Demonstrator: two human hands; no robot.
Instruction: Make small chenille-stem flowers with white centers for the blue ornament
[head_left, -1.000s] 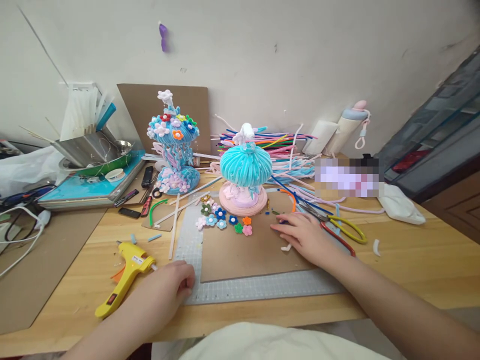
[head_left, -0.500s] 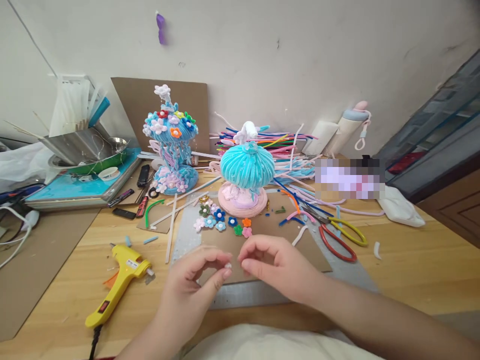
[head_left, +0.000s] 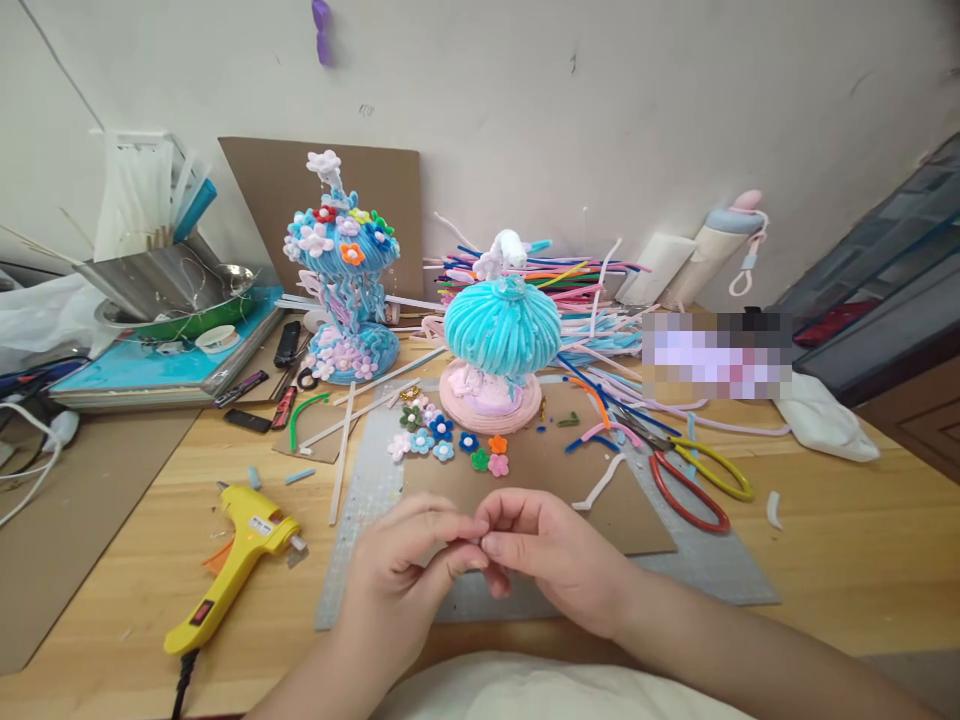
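My left hand and my right hand meet fingertip to fingertip over the near edge of the brown cardboard sheet. Both pinch a very small piece between them, probably a short white pipe-cleaner bit, too hidden to name. Just beyond my fingers lie several small pipe-cleaner flowers. Behind them stands a turquoise pipe-cleaner mushroom on a pink base. A flower-covered blue mushroom stands further left.
A yellow glue gun lies left of my hands. Red-and-yellow scissors lie at the right on the grey cutting mat. A heap of coloured pipe cleaners sits against the wall. A metal bowl on a tray stands at the far left.
My right hand left the cardboard near the scissors and my left hand left the mat's corner. Both came together in front of me, and the fingertips now touch in a pinch.
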